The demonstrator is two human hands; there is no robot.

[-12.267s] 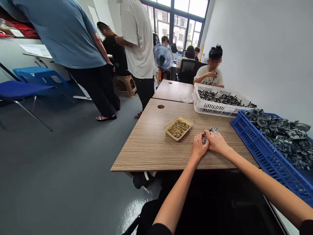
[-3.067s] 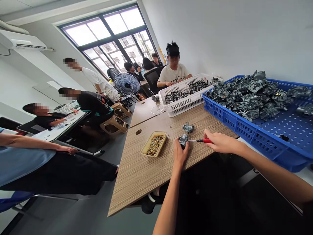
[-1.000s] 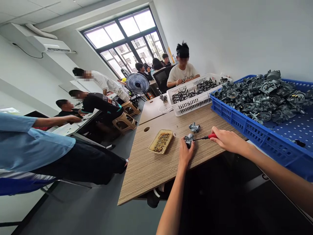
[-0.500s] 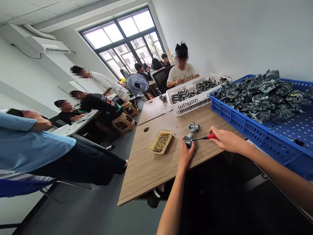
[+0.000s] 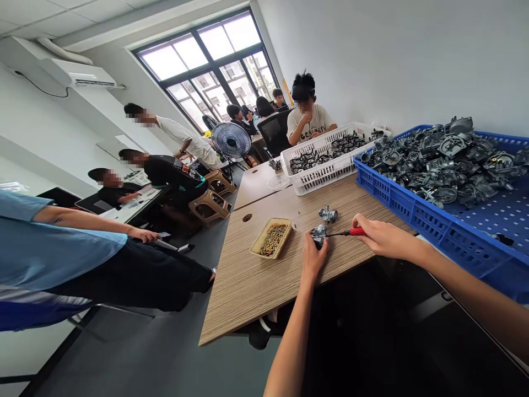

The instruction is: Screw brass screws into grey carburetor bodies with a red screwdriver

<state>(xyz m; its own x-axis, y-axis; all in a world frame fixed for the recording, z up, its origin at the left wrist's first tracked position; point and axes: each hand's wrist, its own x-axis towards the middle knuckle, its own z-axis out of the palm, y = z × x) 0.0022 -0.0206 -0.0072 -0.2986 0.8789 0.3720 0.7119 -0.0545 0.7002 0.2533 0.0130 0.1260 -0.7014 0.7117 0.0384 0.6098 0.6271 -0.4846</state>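
Observation:
On the wooden table, my left hand [image 5: 314, 256] is closed around a grey metal carburetor [image 5: 318, 233], steadying it near the front edge. My right hand [image 5: 378, 236] grips the red handle of a screwdriver [image 5: 356, 231]. The screwdriver lies nearly level, its dark shaft reaching left to the side of the carburetor; the exact contact of its tip is too small to make out. Just behind, a second carburetor [image 5: 328, 214] rests on the tabletop. Left of my left hand stands a small yellowish tray [image 5: 255, 249] holding many brass-coloured screws or jets.
A blue crate [image 5: 397, 207] heaped with carburetors stands at the right, beside a white basket [image 5: 308, 186] of dark parts. Behind the basket sits a co-worker [image 5: 309, 118]. A person in blue [image 5: 74, 242] stands left of the table [image 5: 235, 286]. A fan [image 5: 231, 139] stands farther back.
My hands, the screwdriver and the carburetor stay almost in place. The co-worker behind the basket has raised a hand toward the face. The person in blue has lowered an arm.

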